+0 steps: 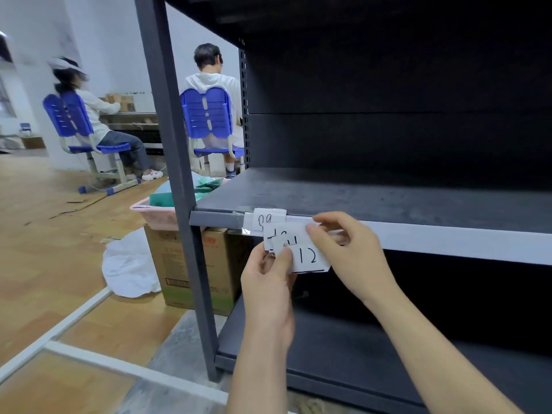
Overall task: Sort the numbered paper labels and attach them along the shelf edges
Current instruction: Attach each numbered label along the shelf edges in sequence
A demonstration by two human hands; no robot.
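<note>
A stockroom-like workroom: bare dark metal shelving (388, 201), a cardboard box (179, 264), people on blue chairs (207, 115) at benches

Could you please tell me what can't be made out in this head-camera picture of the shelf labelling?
- Numbers on the back labels in the stack: covered by the front label, marked 12, and the right hand.
- How many labels the left hand holds: they overlap.
- Right end of the shelf edge: cut off by the frame.
- Print on the cardboard box: too small.
</note>
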